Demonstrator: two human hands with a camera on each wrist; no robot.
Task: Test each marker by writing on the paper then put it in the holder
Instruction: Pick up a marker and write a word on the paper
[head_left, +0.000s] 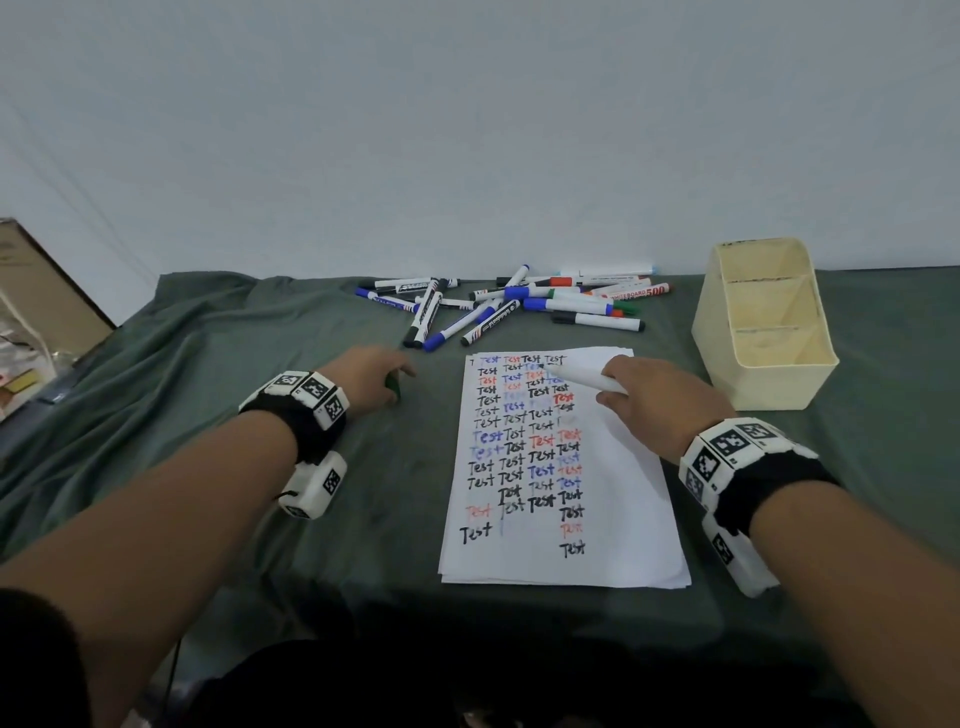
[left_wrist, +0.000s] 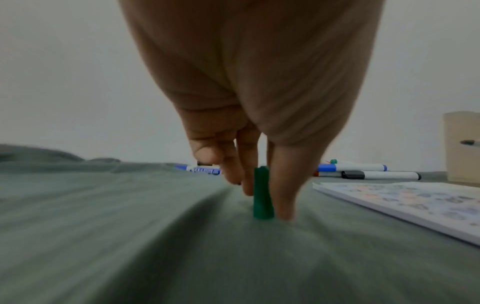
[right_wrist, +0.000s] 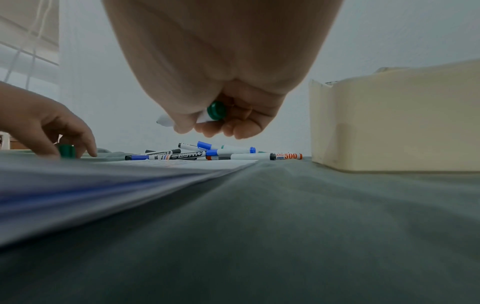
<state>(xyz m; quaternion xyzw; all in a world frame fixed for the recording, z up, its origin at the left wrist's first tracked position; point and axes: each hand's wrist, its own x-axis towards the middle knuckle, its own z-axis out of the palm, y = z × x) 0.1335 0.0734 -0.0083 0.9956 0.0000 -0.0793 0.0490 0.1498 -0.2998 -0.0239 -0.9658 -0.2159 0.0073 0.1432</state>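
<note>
Nearest the person, a stack of white paper sheets (head_left: 613, 499) lies on the grey-green cloth covering the tabletop (head_left: 260, 364). Rows of the handwritten word "Test" in black, blue and red fill the left and middle of the top sheet.

Over the far end of that paper, the right hand (head_left: 660, 400) holds a white-barrelled marker with a green end plug (right_wrist: 216, 111). Its fingers are curled around the barrel, and the uncapped writing end points left above the top rows of writing. Whether the tip touches the sheet cannot be told.

Left of the paper, the left hand (head_left: 371, 376) reaches down to the cloth, where a small dark green marker cap (left_wrist: 262, 193) stands upright. The thumb and the fingertips lie close on either side of the cap, with the thumb tip on the cloth beside it; a firm pinch cannot be told.

To the right of the paper stands a cream plastic holder with three open compartments (head_left: 779, 384); no marker shows inside it in the head view.

Farther back, near the white wall, a loose pile of whiteboard markers (head_left: 514, 306) with black, blue, green and orange-red caps lies crisscrossed on the cloth.

At the far left edge stands a brown cardboard box (head_left: 41, 291).
</note>
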